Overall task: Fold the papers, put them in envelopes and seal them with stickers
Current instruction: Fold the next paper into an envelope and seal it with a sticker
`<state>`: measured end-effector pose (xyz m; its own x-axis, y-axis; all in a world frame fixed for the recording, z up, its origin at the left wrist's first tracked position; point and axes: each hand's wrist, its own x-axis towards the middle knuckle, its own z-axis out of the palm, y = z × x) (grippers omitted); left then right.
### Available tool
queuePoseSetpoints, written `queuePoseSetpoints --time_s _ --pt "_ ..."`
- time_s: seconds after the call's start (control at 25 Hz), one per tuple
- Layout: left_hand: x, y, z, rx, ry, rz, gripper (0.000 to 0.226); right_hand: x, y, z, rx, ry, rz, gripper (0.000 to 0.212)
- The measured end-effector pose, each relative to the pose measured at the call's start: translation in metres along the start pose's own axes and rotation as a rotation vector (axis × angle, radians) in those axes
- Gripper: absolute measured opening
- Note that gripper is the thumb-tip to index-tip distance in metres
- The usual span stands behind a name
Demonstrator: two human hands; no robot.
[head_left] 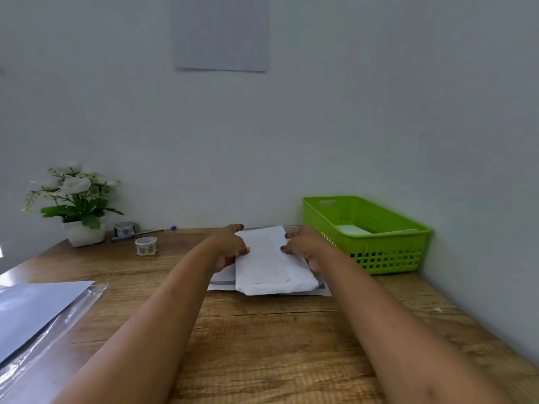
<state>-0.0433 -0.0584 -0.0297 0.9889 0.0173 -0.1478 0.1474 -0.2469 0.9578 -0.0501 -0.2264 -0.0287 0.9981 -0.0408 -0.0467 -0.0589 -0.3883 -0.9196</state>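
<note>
- while the left hand (230, 247) pinches the left side of the folded white paper (269, 259), the right hand (307, 247) pinches its right side, thumbs on top.
- the paper lies on a flat pile of white sheets (323, 290) in the middle of the desk (262, 345).
- just to the right stands a green basket (379, 253) with something white inside.
- to the left are a tape roll (146, 245), a pen (140, 233) and a pot of white flowers (83, 233).
- a sheet in a shiny plastic sleeve (38, 313) lies at the near left.

Wooden table (262, 345) in a corner of pale grey walls (379, 112).
</note>
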Motion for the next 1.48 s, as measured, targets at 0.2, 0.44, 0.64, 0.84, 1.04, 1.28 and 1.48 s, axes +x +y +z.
queuePoseSetpoints --time_s 0.2,0.44,0.64,0.84,1.04,1.28,1.48 --pt "0.006 -0.006 -0.003 -0.148 0.08 0.062 0.064 -0.01 0.002 -0.003 0.288 -0.052 0.044 0.052" --pt "0.0 -0.015 -0.006 -0.354 0.373 0.145 0.04 -0.021 -0.002 -0.013 0.404 -0.273 0.132 0.084" --pt "-0.003 -0.017 0.0 -0.317 0.364 0.143 0.045 -0.017 -0.002 -0.011 0.399 -0.152 0.038 0.082" --pt "-0.008 -0.018 0.01 -0.264 0.146 0.12 0.062 -0.01 0.001 -0.011 0.419 0.119 -0.046 0.071" --pt "-0.003 -0.021 0.011 -0.223 0.166 0.197 0.067 -0.021 -0.012 -0.002 0.516 0.059 -0.206 0.074" --pt "-0.014 -0.007 0.011 -0.243 0.13 0.277 0.055 -0.041 -0.026 0.011 -0.127 0.246 -0.759 0.031" --pt "-0.011 -0.008 -0.012 -0.125 0.123 0.326 0.061 -0.042 -0.014 0.022 -0.875 0.117 -1.001 0.044"
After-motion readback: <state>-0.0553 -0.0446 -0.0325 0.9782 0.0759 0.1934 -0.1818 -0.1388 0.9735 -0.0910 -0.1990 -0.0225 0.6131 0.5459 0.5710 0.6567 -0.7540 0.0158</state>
